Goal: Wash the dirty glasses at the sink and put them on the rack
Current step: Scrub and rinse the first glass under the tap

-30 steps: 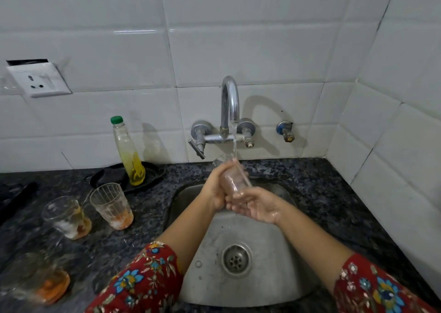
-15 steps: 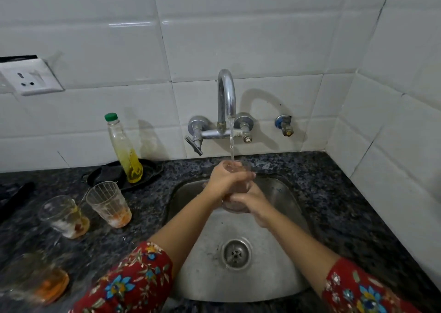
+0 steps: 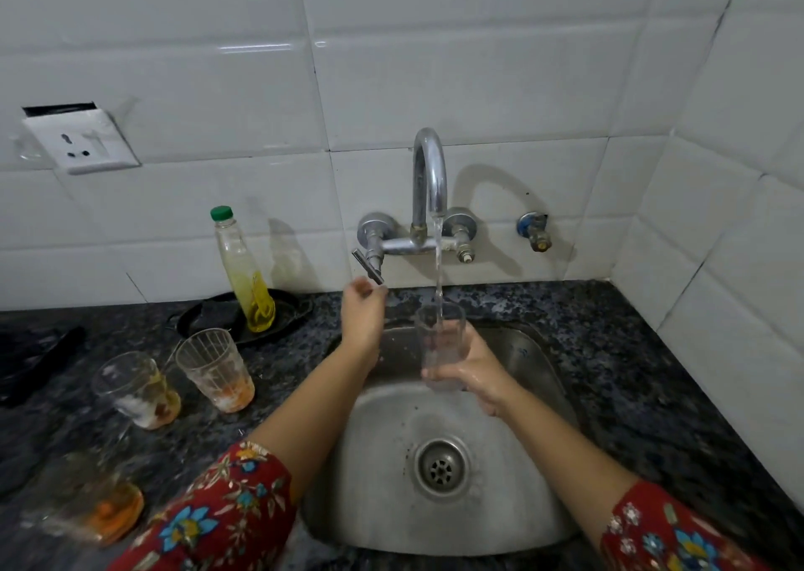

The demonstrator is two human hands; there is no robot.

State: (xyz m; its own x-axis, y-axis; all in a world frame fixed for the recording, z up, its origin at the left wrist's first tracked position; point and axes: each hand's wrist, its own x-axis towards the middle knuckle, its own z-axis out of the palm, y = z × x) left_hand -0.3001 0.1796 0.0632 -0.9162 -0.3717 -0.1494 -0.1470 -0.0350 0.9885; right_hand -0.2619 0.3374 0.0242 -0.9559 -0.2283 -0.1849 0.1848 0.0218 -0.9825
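Observation:
My right hand (image 3: 476, 372) holds a clear glass (image 3: 440, 344) upright over the steel sink (image 3: 513, 479), and water from the tap (image 3: 430, 178) runs into it. My left hand (image 3: 363, 313) is off the glass, its fingertips at the tap's lever handle (image 3: 367, 266). Three dirty glasses with orange residue stand on the dark counter to the left: one (image 3: 215, 368) nearest the sink, one (image 3: 135, 390) beside it, and a blurred one (image 3: 87, 503) at the front left. No rack is in view.
A green-capped bottle of yellow liquid (image 3: 244, 272) stands on a black dish (image 3: 287, 309) behind the glasses. A wall socket (image 3: 80, 141) sits upper left. White tiled walls close the back and right side. A dark object (image 3: 39, 353) lies at the far left.
My left hand let go of the glass and moved up and left to the tap lever. The glass now stands upright in my right hand alone under the stream.

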